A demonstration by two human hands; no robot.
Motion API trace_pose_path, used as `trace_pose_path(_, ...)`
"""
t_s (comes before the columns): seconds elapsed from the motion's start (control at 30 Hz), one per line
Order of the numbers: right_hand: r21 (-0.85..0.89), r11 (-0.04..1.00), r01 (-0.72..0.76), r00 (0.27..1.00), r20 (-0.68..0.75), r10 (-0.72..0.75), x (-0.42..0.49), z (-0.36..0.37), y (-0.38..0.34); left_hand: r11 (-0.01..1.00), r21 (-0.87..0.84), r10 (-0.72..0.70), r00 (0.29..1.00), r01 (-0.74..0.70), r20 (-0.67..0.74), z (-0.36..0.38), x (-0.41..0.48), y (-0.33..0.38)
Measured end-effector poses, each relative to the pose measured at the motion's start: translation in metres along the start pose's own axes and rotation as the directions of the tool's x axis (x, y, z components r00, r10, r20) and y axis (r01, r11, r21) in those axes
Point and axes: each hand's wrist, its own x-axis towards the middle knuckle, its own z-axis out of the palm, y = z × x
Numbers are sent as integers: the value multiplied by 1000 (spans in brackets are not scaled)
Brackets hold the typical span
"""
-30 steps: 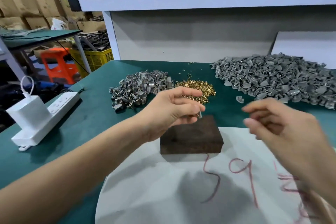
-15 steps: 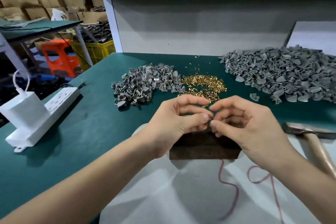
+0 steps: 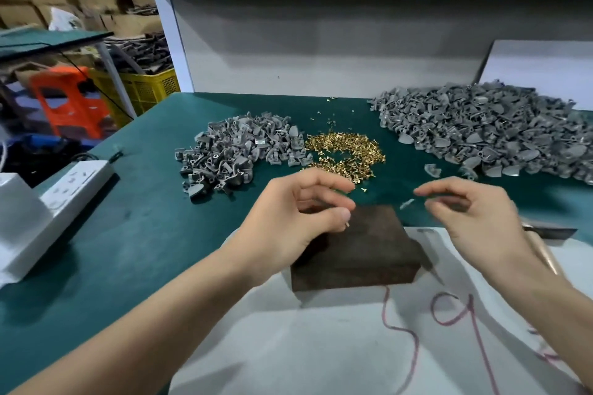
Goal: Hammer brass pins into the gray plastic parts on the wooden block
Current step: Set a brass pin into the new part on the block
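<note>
A dark wooden block [image 3: 362, 250] lies on a white sheet [image 3: 321, 346] in front of me, with nothing on its top. My left hand [image 3: 295, 221] hovers over the block's left corner, fingers curled, and a small brass pin [image 3: 347, 225] sticks out at its thumb tip. My right hand [image 3: 478, 218] hangs to the right of the block with loosely bent fingers and nothing visible in them. A blurred gray plastic part [image 3: 407, 203] shows just left of its fingertips, apart from them. The loose brass pins [image 3: 345, 151] are heaped behind the block.
A small pile of gray parts [image 3: 240, 151] lies left of the pins, a large pile [image 3: 481, 128] at the back right. A hammer [image 3: 548, 234] lies behind my right hand. A white power strip [image 3: 73, 183] with an adapter [image 3: 19, 218] sits at the table's left edge.
The two hands met over the block half a second ago and have drawn apart. My right hand moved right, and a blurred gray part now shows between the hands.
</note>
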Motion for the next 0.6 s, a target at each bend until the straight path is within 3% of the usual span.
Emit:
trace_pose_path(0.03, -39, 996, 85, 995, -45, -87, -3, -1, -10, 992, -112, -53, 998, 50, -16, 0, 0, 1)
trace_pose_path(0.1, 47, 965, 257, 966, -24, -256, -13, 0, -33, 965, -244, -109, 993, 95, -41, 3, 0, 2)
trace_pose_path(0.17, 228, 931, 284, 934, 154, -322, -28, 7, -51, 957, -275, -117, 991, 95, -63, 8, -1, 3)
trace_pose_path(0.23, 285, 921, 266, 896, 279, -345, -36, 15, -59, 957, -277, -111, 990, 83, -84, 13, -4, 3)
trace_pose_path(0.4, 91, 903, 420, 881, 197, -430, -39, 16, -58, 925, -364, -165, 979, 112, -118, 26, -9, 2)
trace_pose_path(0.5, 11, 854, 520, 839, 182, -513, -42, 18, -56, 959, -261, -138, 987, 111, -87, 26, -11, 5)
trace_pose_path(0.6, -44, 830, 556, 824, 160, -544, -42, 19, -51, 1000, 19, -15, 996, 17, -88, 4, 0, 6)
